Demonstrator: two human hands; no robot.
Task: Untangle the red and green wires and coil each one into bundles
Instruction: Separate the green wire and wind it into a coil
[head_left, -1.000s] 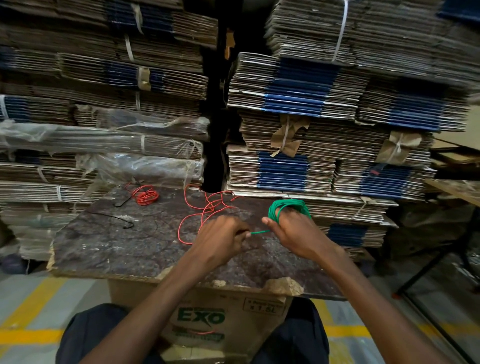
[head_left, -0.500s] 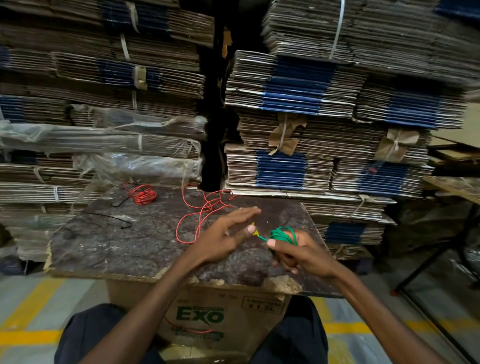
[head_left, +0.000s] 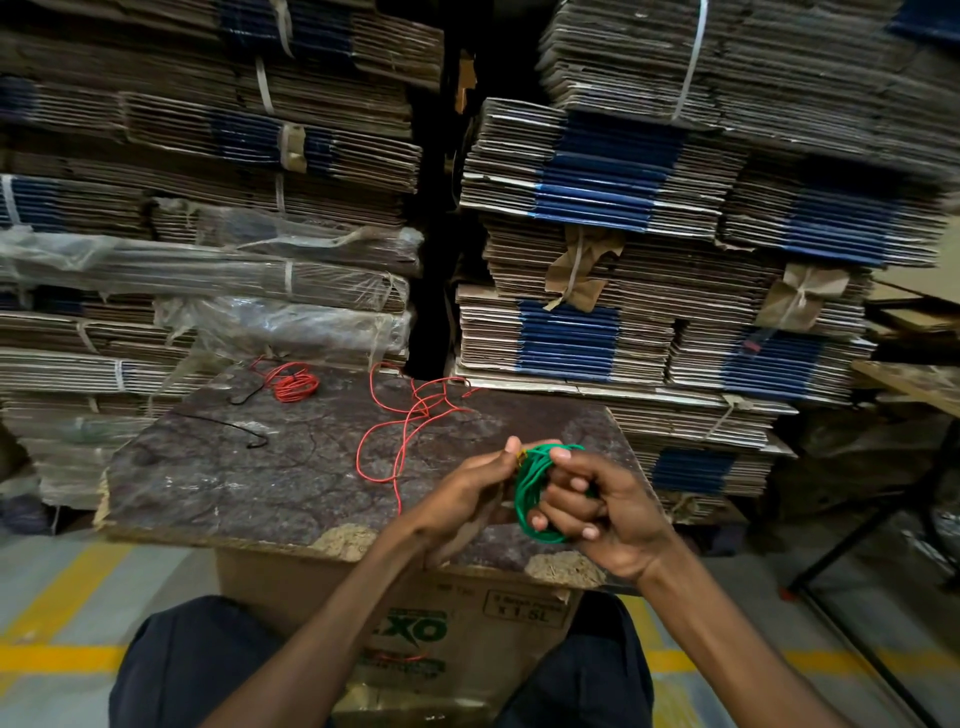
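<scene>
A green wire coil (head_left: 530, 493) hangs between my two hands above the near right part of the dark board (head_left: 249, 467). My right hand (head_left: 597, 514) grips the coil, its fingers curled through the loops. My left hand (head_left: 467, 493) pinches the wire's bare tip at the top of the coil. A loose red wire (head_left: 410, 426) lies in open loops on the board's middle. A small coiled red bundle (head_left: 293, 384) sits at the board's far left.
A thin black wire (head_left: 234, 426) lies on the board's left. The board rests on a cardboard box (head_left: 415, 634) between my knees. Tall stacks of flattened cartons (head_left: 623, 208) stand right behind. A dark metal stand (head_left: 872, 525) is at right.
The left hand, which was open beside the green wire's end, now pinches its tip. The right hand has turned and brought the coil lower and nearer to me.
</scene>
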